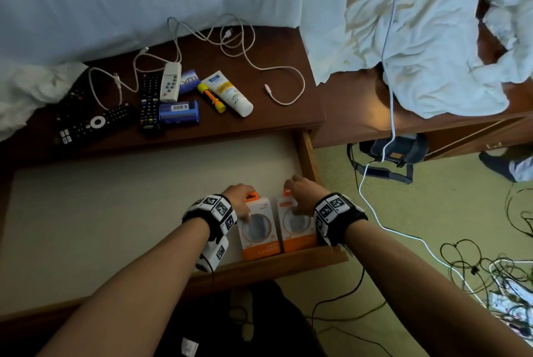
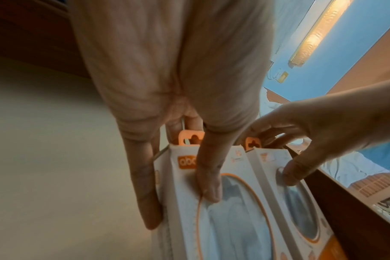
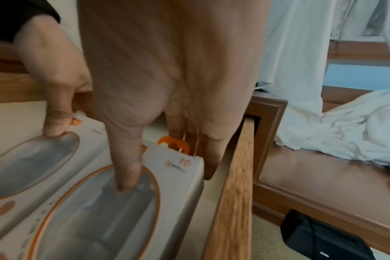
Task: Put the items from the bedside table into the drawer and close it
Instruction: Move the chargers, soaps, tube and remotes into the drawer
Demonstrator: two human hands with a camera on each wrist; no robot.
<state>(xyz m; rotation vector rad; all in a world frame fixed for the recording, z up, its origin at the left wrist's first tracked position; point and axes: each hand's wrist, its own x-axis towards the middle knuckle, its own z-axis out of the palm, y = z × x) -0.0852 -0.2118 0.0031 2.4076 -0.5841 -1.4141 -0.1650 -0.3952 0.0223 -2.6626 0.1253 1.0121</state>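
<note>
Under my two hands, in the near right corner of the open drawer point(image 1: 305, 154), two white-and-orange boxes are lying side by side, so I am judging the job barely started. Beyond my fingertips, up on the bedside table point(image 1: 274, 47), the remotes point(image 1: 150, 102), the white cable point(image 1: 271, 68), the cream tube point(image 1: 227, 91), the yellow marker point(image 1: 210, 97) and the blue pack point(image 1: 178, 112) are all waiting, and the drawer is not yet closed. My left hand point(image 1: 239, 195) is gripping the left box point(image 1: 258, 229), thumb pressing its clear window and fingers running along its outer side. My right hand point(image 1: 302, 192) is gripping the right box point(image 1: 297, 224) likewise, thumb on the window, fingers reaching down between box and drawer wall.
</note>
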